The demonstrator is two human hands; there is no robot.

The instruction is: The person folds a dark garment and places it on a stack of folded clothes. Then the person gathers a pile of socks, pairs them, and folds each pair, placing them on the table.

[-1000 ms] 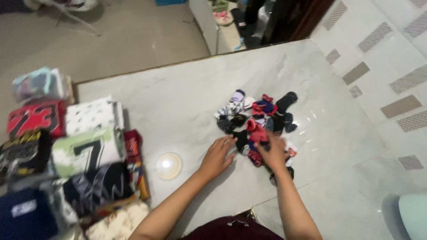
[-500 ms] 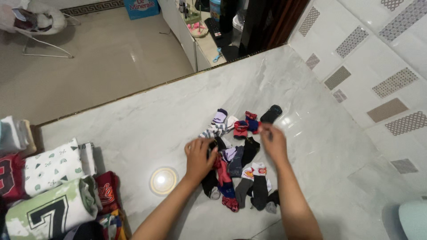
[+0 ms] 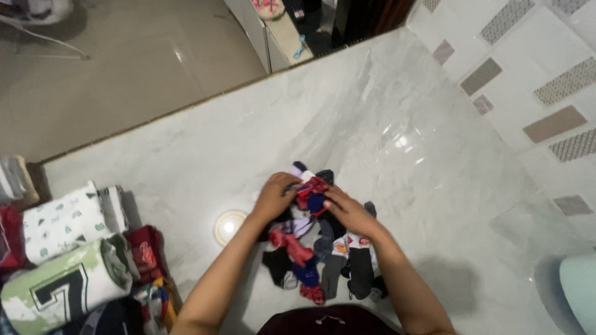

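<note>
- One heap of socks [image 3: 313, 254] on marble tabletop [image 3: 385, 124]; pairs too tangled to count
- Two hands on heap's far end; left hand [image 3: 276, 195] and right hand [image 3: 344, 209] both pinch one red-and-blue sock [image 3: 312, 193] between them
- Folded shirts [image 3: 62, 260] stacked at left; one round white disc [image 3: 230, 226] just beside heap

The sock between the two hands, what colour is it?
Red and dark blue sock, seen in the head view.
</note>
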